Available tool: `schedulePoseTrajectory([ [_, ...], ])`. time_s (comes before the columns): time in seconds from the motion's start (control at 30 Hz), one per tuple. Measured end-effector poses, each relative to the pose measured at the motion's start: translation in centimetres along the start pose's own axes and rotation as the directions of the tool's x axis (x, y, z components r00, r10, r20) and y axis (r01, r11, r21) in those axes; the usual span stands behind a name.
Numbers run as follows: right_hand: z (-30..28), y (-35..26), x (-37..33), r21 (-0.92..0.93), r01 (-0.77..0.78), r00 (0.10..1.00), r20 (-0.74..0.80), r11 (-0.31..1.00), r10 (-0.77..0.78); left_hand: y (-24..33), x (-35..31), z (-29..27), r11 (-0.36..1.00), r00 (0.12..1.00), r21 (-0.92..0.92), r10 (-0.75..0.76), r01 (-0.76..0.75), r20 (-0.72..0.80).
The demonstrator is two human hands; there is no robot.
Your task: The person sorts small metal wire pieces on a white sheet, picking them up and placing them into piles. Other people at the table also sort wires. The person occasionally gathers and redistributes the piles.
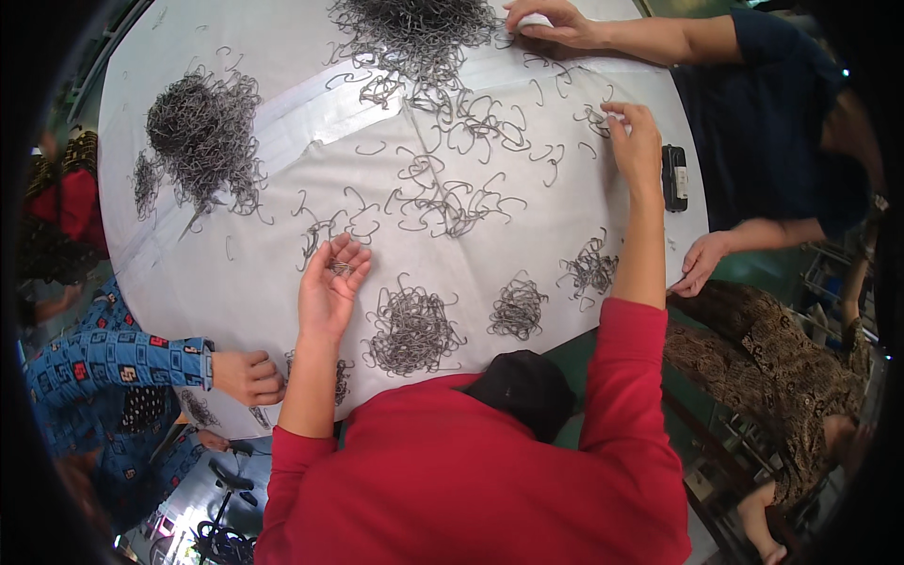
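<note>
My left hand (pixel 330 292) is turned palm up over the table, its fingers curled around several small grey wire hooks (pixel 340 268). Just beyond its fingertips lies a loose scatter of hooks (pixel 350 224). My right hand (pixel 637 146) reaches to the far right, fingertips bent together beside a few curved wire hooks (pixel 593 117); whether one is pinched there is hidden. Between my arms are two compact piles, a larger hook pile (pixel 412 330) and a smaller hook pile (pixel 518 309). Another small pile of hooks (pixel 591 267) sits left of my right forearm.
Large heaps of hooks (pixel 202 137) (pixel 414 38) stand on the white-covered table (pixel 282 273). A co-worker's hand (pixel 556 24) works at the far heap; a hand in a blue patterned sleeve (pixel 247 377) rests at the left. A black case (pixel 674 179) lies near the right edge.
</note>
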State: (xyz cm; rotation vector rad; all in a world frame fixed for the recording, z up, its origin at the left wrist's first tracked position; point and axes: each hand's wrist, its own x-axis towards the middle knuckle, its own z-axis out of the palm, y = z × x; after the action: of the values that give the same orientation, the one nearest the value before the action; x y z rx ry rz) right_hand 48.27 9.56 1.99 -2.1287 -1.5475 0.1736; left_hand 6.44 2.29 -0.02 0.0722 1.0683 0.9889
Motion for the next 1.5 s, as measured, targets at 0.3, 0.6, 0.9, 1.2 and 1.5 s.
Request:
schedulePoseTrajectory([
  [0.3,0.0,-0.8,-3.8,-0.133,-0.144,0.966,0.196,0.981,0.169,0.1,0.2,0.0,0.999,0.998,0.007,-0.04,0.04,0.04],
  [0.6,0.3,-12.7,-11.5,0.46,0.095,0.88,0.376,0.883,-0.29,-3.2,-1.1,5.9,0.938,0.895,0.016,-0.335,0.346,0.293],
  [0.9,0.7,-4.7,-9.2,0.073,-0.172,0.974,0.16,0.982,0.159,-1.6,-1.1,3.7,0.97,0.95,0.009,-0.241,0.244,0.197],
  [1.2,2.9,-5.5,-5.0,-0.148,-0.116,0.967,0.207,0.982,0.145,-0.6,-1.2,3.3,0.99,0.968,-0.008,-0.138,0.143,0.211],
  [1.5,-0.5,-7.6,-6.3,-0.027,-0.084,0.978,0.192,0.996,0.088,-1.4,-2.2,2.7,0.982,0.968,-0.028,-0.18,0.187,0.176],
])
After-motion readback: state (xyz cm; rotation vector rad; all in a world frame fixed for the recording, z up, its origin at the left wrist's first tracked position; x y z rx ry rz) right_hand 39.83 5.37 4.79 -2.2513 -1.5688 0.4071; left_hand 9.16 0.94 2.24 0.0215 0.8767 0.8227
